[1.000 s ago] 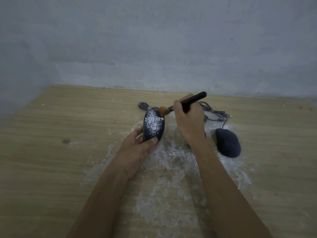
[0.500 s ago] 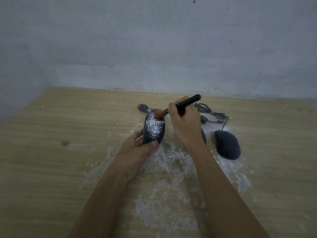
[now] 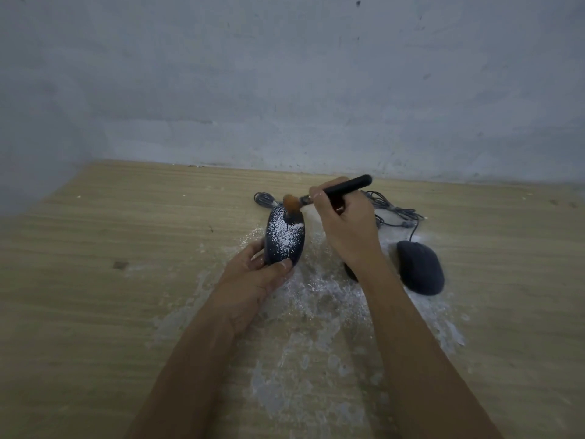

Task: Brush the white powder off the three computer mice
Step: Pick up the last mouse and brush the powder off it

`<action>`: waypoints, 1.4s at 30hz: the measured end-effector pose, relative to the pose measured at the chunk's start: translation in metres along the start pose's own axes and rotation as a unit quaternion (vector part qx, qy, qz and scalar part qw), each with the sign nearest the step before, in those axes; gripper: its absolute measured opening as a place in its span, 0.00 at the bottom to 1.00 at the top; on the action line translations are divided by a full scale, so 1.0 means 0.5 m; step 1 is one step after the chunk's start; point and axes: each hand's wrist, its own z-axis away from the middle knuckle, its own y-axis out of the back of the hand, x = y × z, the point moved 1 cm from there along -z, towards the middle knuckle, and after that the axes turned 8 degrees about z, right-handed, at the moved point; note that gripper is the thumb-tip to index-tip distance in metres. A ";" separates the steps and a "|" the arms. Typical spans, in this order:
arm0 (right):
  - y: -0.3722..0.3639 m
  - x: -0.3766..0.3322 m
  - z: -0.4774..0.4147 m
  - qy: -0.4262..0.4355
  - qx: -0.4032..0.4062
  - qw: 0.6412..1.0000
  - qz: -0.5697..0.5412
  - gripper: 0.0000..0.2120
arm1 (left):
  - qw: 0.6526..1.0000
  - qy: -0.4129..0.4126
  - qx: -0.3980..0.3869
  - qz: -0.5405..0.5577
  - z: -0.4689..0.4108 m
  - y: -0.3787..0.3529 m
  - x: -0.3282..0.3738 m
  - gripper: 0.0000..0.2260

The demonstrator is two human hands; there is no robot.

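Grey-blue plaster wall (image 3: 285, 90) up top, pale wood-grain surface (image 3: 95, 312) below, loose white powder (image 3: 319, 299) smeared across its middle. Person's left hand (image 3: 253, 280) grips the lower end of a dark oval computer mouse (image 3: 284, 240), thumb on its lower right edge, fingers round the left side. Mouse sits just left of frame centre, seemingly tipped up off the surface, top face heavily dusted white. Just right of it the right hand (image 3: 345, 226) has fingers curled round a black-handled brush with orange bristles (image 3: 335, 189); handle points to upper right, bristles touch the mouse's upper end.

Hands apart, each clamped on its own thing. Mouse's long axis runs top to bottom of the frame and most of its powder lies below the bristles, toward the left hand. So the next stroke likely has to drag down along that axis or flick off the right edge.

Right of centre a second dark mouse (image 3: 420, 267) lies flat, looks clean. Another, the third mouse (image 3: 349, 270), is mostly hidden under the right wrist; cannot tell its condition. Behind, grey cables (image 3: 395, 213) in a tangle. Task looks unfinished.
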 end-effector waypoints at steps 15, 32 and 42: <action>0.009 0.010 0.000 -0.042 -0.005 0.999 0.011 0.08 | 0.996 0.039 -0.022 0.074 0.010 -0.010 0.008 0.21; 0.020 0.015 -0.001 -0.081 0.002 0.997 0.004 0.12 | 0.995 0.039 -0.005 0.088 0.008 -0.012 0.017 0.14; 0.019 0.027 -0.001 -0.110 0.013 0.994 -0.003 0.10 | 0.994 0.034 -0.014 0.099 0.004 -0.007 0.017 0.16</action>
